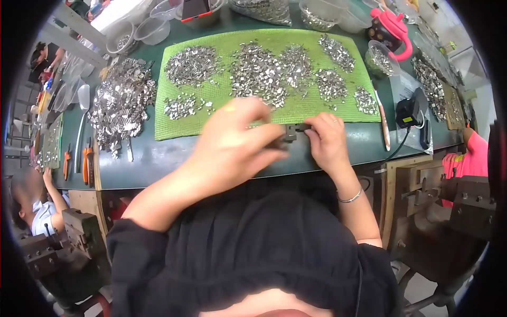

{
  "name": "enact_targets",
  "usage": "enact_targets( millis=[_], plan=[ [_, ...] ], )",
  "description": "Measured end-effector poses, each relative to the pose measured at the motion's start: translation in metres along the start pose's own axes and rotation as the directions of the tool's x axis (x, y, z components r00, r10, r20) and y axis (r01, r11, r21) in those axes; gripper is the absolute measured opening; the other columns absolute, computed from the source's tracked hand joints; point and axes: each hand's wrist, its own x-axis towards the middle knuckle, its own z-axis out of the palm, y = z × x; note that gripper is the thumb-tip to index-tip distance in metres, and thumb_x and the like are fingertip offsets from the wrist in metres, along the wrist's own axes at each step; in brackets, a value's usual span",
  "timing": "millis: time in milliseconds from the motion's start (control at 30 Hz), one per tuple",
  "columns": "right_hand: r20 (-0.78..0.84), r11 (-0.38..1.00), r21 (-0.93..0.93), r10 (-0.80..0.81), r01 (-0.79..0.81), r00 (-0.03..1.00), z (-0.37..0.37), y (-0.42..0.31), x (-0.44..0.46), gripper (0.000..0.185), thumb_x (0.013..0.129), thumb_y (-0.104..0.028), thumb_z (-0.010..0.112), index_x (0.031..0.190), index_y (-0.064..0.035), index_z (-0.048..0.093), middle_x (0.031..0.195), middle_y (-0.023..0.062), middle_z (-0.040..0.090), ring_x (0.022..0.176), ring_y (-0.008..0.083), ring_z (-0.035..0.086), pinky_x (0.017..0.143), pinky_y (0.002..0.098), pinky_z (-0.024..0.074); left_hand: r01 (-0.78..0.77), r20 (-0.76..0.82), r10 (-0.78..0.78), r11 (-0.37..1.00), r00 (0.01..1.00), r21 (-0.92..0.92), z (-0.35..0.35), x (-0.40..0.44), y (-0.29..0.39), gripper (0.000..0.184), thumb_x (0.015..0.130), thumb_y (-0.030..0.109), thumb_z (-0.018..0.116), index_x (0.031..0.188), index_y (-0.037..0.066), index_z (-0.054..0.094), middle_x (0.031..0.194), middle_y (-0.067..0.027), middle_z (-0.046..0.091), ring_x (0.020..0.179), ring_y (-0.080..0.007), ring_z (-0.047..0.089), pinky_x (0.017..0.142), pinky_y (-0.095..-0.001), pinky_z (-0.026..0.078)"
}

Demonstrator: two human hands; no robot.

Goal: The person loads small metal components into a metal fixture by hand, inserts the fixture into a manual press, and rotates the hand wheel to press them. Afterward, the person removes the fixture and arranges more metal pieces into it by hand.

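Dark metal formed the blocky piece (290,133) pinched by the right hand (328,138); beside those fingers the left hand (240,141) curled, its grasp unclear.

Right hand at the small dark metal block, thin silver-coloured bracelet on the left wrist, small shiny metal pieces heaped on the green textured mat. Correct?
Wrong wrist: the head view shows the bracelet on the right wrist. The rest holds: right hand at the dark metal block, shiny metal pieces heaped on the green mat.
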Motion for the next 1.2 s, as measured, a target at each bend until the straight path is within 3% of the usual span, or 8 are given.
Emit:
enact_targets(
  millis=[33, 233, 333, 633, 767, 867, 1067, 1200],
  plan=[
    [0.008, 1.000, -0.023, -0.001, 0.001, 1.000, -0.001, -0.002, 0.000, 0.019, 0.077, -0.001, 0.069, 0.095, -0.0059, 0.065, 0.085, 0.0089, 0.060, 0.085, 0.0315, 0.057, 0.080, 0.0417, 0.0409, 0.020, 0.067, -0.023, 0.999, 0.997, 0.048, 0.023, 0.006, -0.009, 0.032, 0.072, 0.022, 0.084, 0.096, 0.007, 0.071, 0.106, -0.0113, 0.058, 0.100, -0.0308, 0.058, 0.084, -0.0418, 0.046],
    [-0.022, 0.985, 0.172, -0.030, 0.033, 0.999, -0.003, -0.007, 0.004, 0.017, 0.078, 0.002, 0.068, 0.093, -0.0024, 0.062, 0.081, 0.0103, 0.061, 0.078, 0.0315, 0.059, 0.080, 0.0410, 0.0407, 0.200, 0.231, -0.277, 0.931, 0.933, 0.306, 0.046, -0.015, -0.028, 0.024, 0.083, 0.026, 0.075, 0.099, 0.008, 0.073, 0.106, -0.0085, 0.059, 0.098, -0.0287, 0.056, 0.085, -0.0415, 0.042],
    [0.033, 0.932, 0.333, -0.161, 0.141, 0.986, -0.013, -0.022, 0.023, 0.009, 0.079, -0.003, 0.071, 0.084, -0.0027, 0.064, 0.076, 0.0114, 0.062, 0.075, 0.0311, 0.061, 0.077, 0.0374, 0.0445, 0.170, 0.130, -0.222, 0.930, 0.966, 0.327, 0.049, -0.024, -0.027, 0.024, 0.082, 0.025, 0.075, 0.097, 0.007, 0.072, 0.105, -0.0068, 0.059, 0.097, -0.0273, 0.056, 0.084, -0.0416, 0.042],
    [0.069, 0.981, -0.190, -0.035, 0.048, 0.997, -0.003, 0.033, 0.063, 0.011, 0.080, -0.014, 0.074, 0.089, -0.0082, 0.070, 0.087, 0.0054, 0.062, 0.091, 0.0266, 0.059, 0.083, 0.0405, 0.0365, 0.245, 0.174, -0.272, 0.956, 0.946, 0.163, 0.053, -0.035, -0.007, 0.046, 0.078, 0.015, 0.078, 0.121, 0.009, 0.062, 0.100, -0.0054, 0.060, 0.091, -0.0273, 0.058, 0.081, -0.0389, 0.040],
    [0.083, 0.982, -0.190, 0.007, 0.009, 0.997, 0.005, 0.038, 0.068, 0.007, 0.082, -0.013, 0.073, 0.087, -0.0086, 0.070, 0.086, 0.0050, 0.061, 0.091, 0.0263, 0.059, 0.084, 0.0401, 0.0356, 0.105, 0.169, -0.163, 0.946, 0.972, 0.308, 0.061, -0.027, -0.016, 0.041, 0.077, 0.020, 0.079, 0.115, 0.012, 0.068, 0.098, -0.0030, 0.061, 0.093, -0.0237, 0.057, 0.083, -0.0392, 0.039],
    [0.085, 0.978, -0.187, -0.073, 0.087, 0.994, 0.009, 0.040, 0.069, 0.003, 0.082, -0.009, 0.070, 0.084, -0.0087, 0.067, 0.086, 0.0049, 0.061, 0.090, 0.0263, 0.058, 0.083, 0.0402, 0.0351, 0.132, 0.243, -0.186, 0.966, 0.952, 0.223, 0.054, -0.008, -0.023, 0.032, 0.075, 0.026, 0.081, 0.104, 0.012, 0.073, 0.097, -0.0024, 0.060, 0.094, -0.0232, 0.057, 0.085, -0.0414, 0.038],
    [0.046, 0.966, -0.216, -0.136, 0.143, 0.990, 0.012, 0.037, 0.065, 0.004, 0.081, -0.005, 0.064, 0.082, -0.0088, 0.061, 0.087, 0.0058, 0.057, 0.088, 0.0259, 0.058, 0.082, 0.0425, 0.0350, 0.030, 0.128, -0.076, 0.943, 0.989, 0.332, 0.074, 0.052, -0.062, 0.018, 0.078, 0.028, 0.078, 0.088, 0.014, 0.077, 0.095, -0.0030, 0.058, 0.098, -0.0235, 0.055, 0.088, -0.0431, 0.036],
    [0.054, 0.966, -0.215, -0.134, 0.143, 0.990, 0.007, 0.034, 0.060, 0.007, 0.080, -0.004, 0.065, 0.085, -0.0076, 0.062, 0.089, 0.0061, 0.058, 0.089, 0.0267, 0.058, 0.081, 0.0418, 0.0347, 0.094, 0.255, -0.244, 0.869, 0.936, 0.486, 0.086, 0.076, -0.069, 0.013, 0.079, 0.023, 0.075, 0.087, 0.014, 0.078, 0.096, -0.0041, 0.061, 0.101, -0.0249, 0.056, 0.087, -0.0439, 0.038]
  ],
)
